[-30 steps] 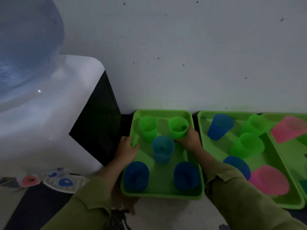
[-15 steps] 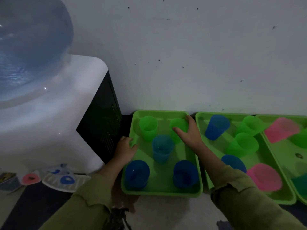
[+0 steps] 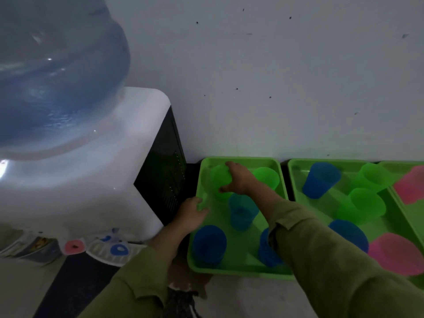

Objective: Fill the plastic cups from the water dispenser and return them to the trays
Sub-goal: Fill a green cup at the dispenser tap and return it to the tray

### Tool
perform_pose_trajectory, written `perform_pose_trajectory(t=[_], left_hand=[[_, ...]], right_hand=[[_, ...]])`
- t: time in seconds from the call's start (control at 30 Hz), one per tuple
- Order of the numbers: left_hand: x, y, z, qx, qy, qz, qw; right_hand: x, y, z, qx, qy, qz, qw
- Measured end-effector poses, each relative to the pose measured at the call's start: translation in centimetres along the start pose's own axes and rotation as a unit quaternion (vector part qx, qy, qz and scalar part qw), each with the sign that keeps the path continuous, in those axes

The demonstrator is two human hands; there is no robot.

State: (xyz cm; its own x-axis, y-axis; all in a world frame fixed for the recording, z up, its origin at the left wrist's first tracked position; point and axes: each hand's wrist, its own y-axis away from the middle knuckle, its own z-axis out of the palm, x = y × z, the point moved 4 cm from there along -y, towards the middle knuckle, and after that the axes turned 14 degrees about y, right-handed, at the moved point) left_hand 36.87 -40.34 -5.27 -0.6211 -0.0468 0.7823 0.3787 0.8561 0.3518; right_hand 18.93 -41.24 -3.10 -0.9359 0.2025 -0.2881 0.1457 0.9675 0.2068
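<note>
The left tray (image 3: 238,270) sits on the floor just right of the water dispenser (image 3: 96,180), which has a large blue bottle (image 3: 57,76) on top. The tray holds five upright cups. The far-left green cup (image 3: 218,180) stands in the far left corner, and the right hand (image 3: 239,180) is curled round it, fingers over its far side and thumb on its near side. The second green cup (image 3: 267,177) stands just right of that hand. The teal cup (image 3: 241,213) is in the middle. The near-left blue cup (image 3: 208,244) and the near-right blue cup (image 3: 266,252) stand along the near edge, the latter partly hidden by the right sleeve (image 3: 332,260). The light is too dim to tell whether any cup has water in it.

The left hand (image 3: 190,214) grips the tray's left rim, thumb hooked over the edge.

To the right, the middle tray (image 3: 296,187) holds a far blue cup (image 3: 321,180), a far green cup (image 3: 371,175), a central green cup (image 3: 362,207), a near blue cup (image 3: 348,232) and a near pink cup (image 3: 394,253). The right tray (image 3: 387,165) is cut off at the edge and shows another pink cup (image 3: 410,184).
</note>
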Motion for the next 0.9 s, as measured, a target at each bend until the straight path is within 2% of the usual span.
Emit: perform_pose_trajectory(t=[0.17, 0.27, 0.43, 0.7, 0.9], left_hand=[[0.8, 0.8, -0.5, 0.000, 0.007, 0.024, 1.000], [1.7, 1.7, -0.7, 0.002, 0.057, 0.046, 0.997], [3.8, 4.1, -1.1, -0.013, 0.162, 0.145, 0.976], [3.6, 10.8, -3.3, -0.044, 0.200, 0.273, 0.940], [-1.7, 15.9, -6.7, -0.051, 0.238, 0.302, 0.922]], right_hand=[[-0.2, 0.9, -1.3, 0.064, -0.049, 0.017, 0.997], [-0.7, 2.5, -3.3, 0.110, -0.073, 0.019, 0.991], [-2.6, 7.5, -6.9, 0.159, -0.091, 0.014, 0.983], [-8.9, 16.9, -7.5, 0.176, -0.080, 0.032, 0.981], [-15.6, 21.3, -3.8, 0.194, -0.099, 0.054, 0.975]])
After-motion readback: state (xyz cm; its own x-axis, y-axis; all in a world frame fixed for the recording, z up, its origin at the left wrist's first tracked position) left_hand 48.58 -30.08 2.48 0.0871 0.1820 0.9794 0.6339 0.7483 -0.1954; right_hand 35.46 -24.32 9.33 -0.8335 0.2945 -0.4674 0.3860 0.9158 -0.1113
